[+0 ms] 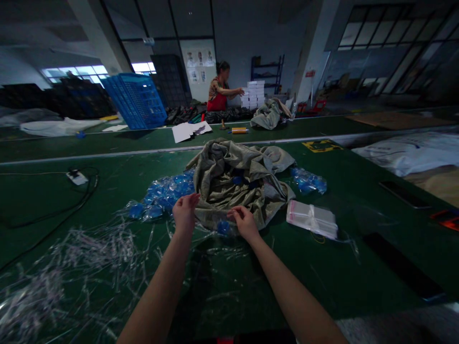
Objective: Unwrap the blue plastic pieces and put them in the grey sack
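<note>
Tabletop (322,291) in green stretches past both forearms, its far side bounded by a pale strip (143,154) and its near edge showing at lower right; green surface shows right of the right forearm and around the cable (77,208) at far left, while the sack (215,177) crowds the middle and loose clear strips (96,248) spread over the left. Two hands work close together at the sack's near rim: the right hand (242,220) pinches the film of one small clear bag (223,228) with a blue piece inside, and the left hand (185,210) has thumb and fingers drawn narrowly together, though I cannot tell whether film is between them. Around them are one sack, two groups of wrapped blue pieces, the larger group (168,188) left of the sack and the smaller group (310,181) right of it, one banded stack of clear sleeves (311,220), and two dark flat objects (403,265) farther right. The small bag sits in front of the sack, between the hands but nearer the right; its blue end points down and leftward from the right fingertips, and its long axis is too blurred to tell.
</note>
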The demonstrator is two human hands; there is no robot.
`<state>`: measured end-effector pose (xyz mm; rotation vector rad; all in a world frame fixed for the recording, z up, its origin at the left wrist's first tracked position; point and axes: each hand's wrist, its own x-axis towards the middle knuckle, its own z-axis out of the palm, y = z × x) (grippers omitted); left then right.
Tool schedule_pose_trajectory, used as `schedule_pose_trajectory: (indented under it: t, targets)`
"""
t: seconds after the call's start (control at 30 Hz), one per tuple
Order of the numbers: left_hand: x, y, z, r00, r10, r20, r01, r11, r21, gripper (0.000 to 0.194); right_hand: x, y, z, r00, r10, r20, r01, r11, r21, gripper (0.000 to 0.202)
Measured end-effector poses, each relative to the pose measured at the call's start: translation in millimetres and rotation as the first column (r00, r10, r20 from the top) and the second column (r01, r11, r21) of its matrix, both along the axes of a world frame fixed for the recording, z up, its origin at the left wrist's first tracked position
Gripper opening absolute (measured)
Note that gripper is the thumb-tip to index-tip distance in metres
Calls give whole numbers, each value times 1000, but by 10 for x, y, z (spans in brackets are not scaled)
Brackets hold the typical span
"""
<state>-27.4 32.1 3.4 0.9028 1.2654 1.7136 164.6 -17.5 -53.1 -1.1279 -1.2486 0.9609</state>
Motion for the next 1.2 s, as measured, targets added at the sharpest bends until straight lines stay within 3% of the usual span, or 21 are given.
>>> schedule_pose_trajectory:
  t: [0.07, 0.23, 0.4, 0.6, 0.77, 0.97, 1.2]
  targets:
    - [-214, 58, 8, 989, -5, 148, 10, 1000, -30, 8, 11, 44, -48, 998, 1, -67, -4, 999, -35, 15]
    - [-559, 0, -90, 985, -131, 109, 143, 984, -107, 10, 32, 97, -72, 986, 9, -165, -28, 993, -113, 16]
    - [-293, -88, -259, 880, -468, -78, 436, 863, -256, 14, 14, 102, -43, 980, 18, -198, -50, 986, -157, 15]
    - [49, 62, -363, 722, -623, -302, 551, 781, -294, 23, -13, 129, -29, 984, 10, -176, -41, 983, -178, 17]
    - [8, 161, -479, 652, -653, -386, 567, 758, -323, 26, 86, 177, -38, 992, -3, -129, -25, 976, -217, 25]
    - [-86, 160, -560, 665, -635, -393, 549, 773, -319, 29, 207, 183, -68, 1000, -6, -19, 0, 958, -287, 41]
    - [-186, 121, -535, 690, -595, -412, 525, 803, -281, 27, 152, 214, -64, 993, -6, 121, 37, 967, -254, 19]
